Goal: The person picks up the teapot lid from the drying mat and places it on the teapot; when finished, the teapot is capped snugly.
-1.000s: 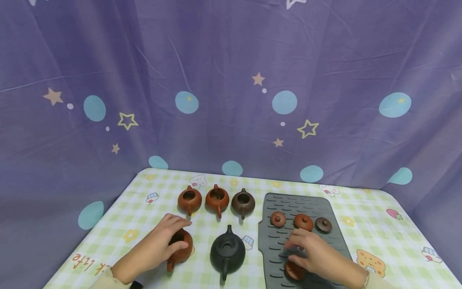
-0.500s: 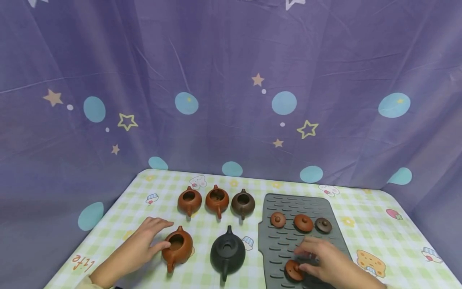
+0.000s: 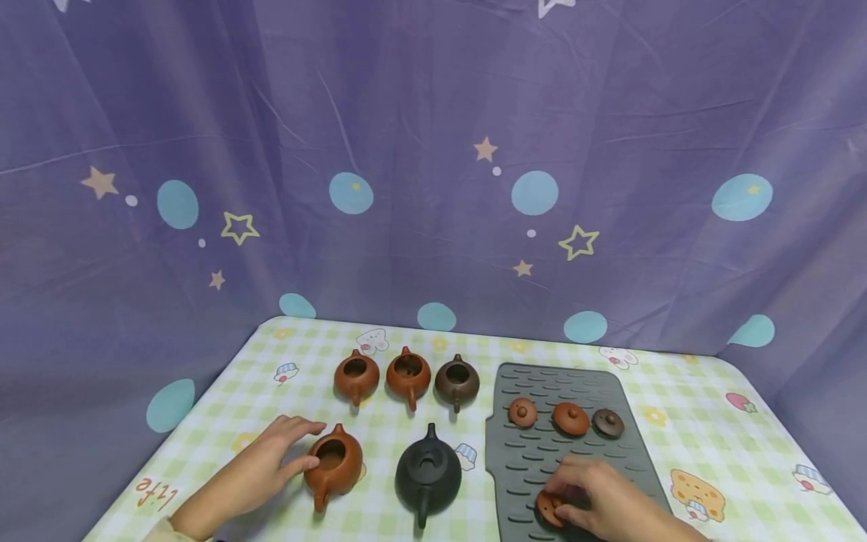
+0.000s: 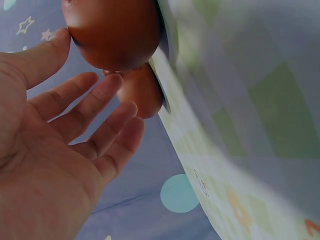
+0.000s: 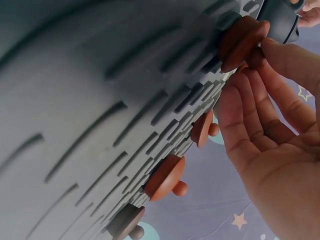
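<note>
my right hand (image 3: pixel 599 497) pinches the reddish lid (image 3: pixel 550 509) at the near end of the grey mat (image 3: pixel 609 380). my left hand (image 3: pixel 260 474) lies open, thumb touching the brown teapot (image 3: pixel 333 465) on the tabletop (image 3: pixel 684 391), black teapot (image 3: pixel 428 473) beside.

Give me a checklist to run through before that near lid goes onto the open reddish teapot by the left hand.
1. Right hand has a grip on the lid: ok, fingertips pinch its knob on the grey mat.
2. Lid lifted off the mat: not ok, it rests there.
3. Reddish teapot has an open mouth: ok.
4. Left hand steadies that teapot: ok, the thumb touches its side, fingers straight.
5. Path past the black teapot: cannot tell; it stands between lid and target.
6. Lid fits this pot: cannot tell; the colours look alike.
</note>
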Available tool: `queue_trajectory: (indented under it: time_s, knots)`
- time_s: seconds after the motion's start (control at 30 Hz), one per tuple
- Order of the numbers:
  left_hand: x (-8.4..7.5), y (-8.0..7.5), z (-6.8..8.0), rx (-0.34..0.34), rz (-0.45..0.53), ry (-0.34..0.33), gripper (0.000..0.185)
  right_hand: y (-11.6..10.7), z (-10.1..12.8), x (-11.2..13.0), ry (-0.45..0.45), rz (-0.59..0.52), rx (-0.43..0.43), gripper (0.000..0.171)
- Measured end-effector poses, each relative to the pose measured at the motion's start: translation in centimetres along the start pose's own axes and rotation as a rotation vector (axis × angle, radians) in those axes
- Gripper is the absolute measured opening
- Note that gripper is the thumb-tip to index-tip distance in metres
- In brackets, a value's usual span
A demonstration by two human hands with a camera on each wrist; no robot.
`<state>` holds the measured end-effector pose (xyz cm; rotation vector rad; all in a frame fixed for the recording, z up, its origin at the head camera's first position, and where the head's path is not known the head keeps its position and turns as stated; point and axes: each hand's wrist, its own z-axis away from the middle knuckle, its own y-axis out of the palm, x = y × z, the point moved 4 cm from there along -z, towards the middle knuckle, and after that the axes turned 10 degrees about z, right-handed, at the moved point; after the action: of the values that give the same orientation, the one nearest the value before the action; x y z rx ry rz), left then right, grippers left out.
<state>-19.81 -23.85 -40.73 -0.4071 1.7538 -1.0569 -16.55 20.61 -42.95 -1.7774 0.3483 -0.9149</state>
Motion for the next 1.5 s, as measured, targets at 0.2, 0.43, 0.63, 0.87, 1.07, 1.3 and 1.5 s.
queue_trajectory:
  time_s: [0.2, 0.43, 0.63, 0.87, 1.07, 1.3, 1.5]
  knots:
    - [0.0, 0.0, 0.2, 0.022, 0.013, 0.007, 0.041, 0.0, 0.1, 0.1, -0.032, -0.008, -0.007, 0.012]
    - [0.1, 0.1, 0.3, 0.016, 0.006, 0.022, 0.039, 0.0, 0.2, 0.2, -0.067, -0.001, -0.023, 0.012]
    - [0.2, 0.2, 0.4, 0.011, 0.005, 0.042, 0.037, -0.3, 0.0, 0.5, -0.091, 0.015, -0.061, 0.013]
    - [0.2, 0.3, 0.4, 0.015, 0.008, 0.04, 0.036, -0.9, -0.4, 1.0, -0.121, 0.031, -0.129, 0.016]
    - [0.3, 0.2, 0.4, 0.033, 0.017, 0.038, 0.038, -1.1, -0.9, 1.3, -0.083, 0.033, -0.139, 0.018]
    - [0.4, 0.3, 0.3, 0.052, 0.042, 0.033, 0.039, -1.1, -1.4, 1.9, -0.134, 0.019, -0.185, 0.019]
    - [0.4, 0.4, 0.2, 0.044, 0.052, 0.026, 0.037, -1.1, -2.0, 2.6, -0.172, 0.024, -0.23, 0.02]
